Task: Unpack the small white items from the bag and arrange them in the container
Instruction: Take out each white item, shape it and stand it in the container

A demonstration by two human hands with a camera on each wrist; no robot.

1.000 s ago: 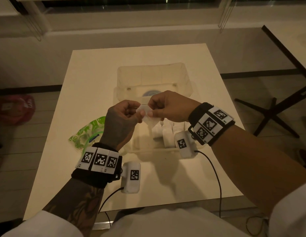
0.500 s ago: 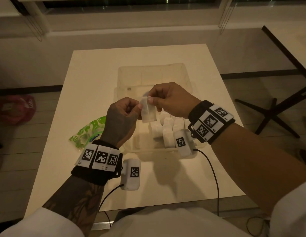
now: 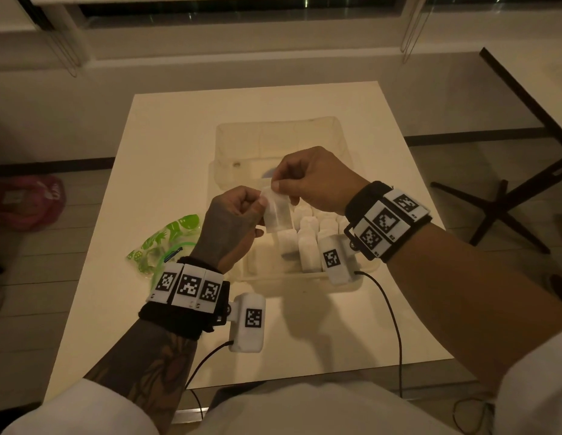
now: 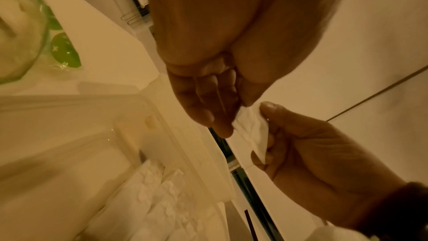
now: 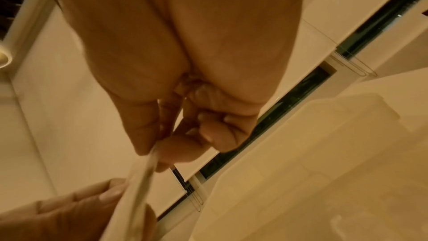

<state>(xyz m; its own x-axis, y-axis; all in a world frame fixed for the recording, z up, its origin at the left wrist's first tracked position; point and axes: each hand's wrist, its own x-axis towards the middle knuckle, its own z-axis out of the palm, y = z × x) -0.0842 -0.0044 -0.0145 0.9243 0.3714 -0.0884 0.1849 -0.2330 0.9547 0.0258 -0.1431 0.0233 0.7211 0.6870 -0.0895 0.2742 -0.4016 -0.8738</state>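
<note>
**Steadying one white packet before it joins the rows**

I have both hands raised at the centre of the head view, over the near half of the clear container (image 3: 342, 127). My left hand (image 3: 232, 224) pinches the left top corner of a small white item (image 3: 276, 215), my right hand (image 3: 314, 180) pinches the right top corner with thumb and forefinger — the packet hangs upright between them. Just below and right of it, more white items (image 3: 307, 246) stand packed on end along the container's near wall. The green-printed bag (image 3: 166, 243) lies on the table (image 3: 179, 136) at the left, well clear of the tub.

To do this well, I judge I should keep the packet vertical, let one hand take it alone, and lower it into the gap left of the standing items — gently, since a nudge could topple the row
</note>
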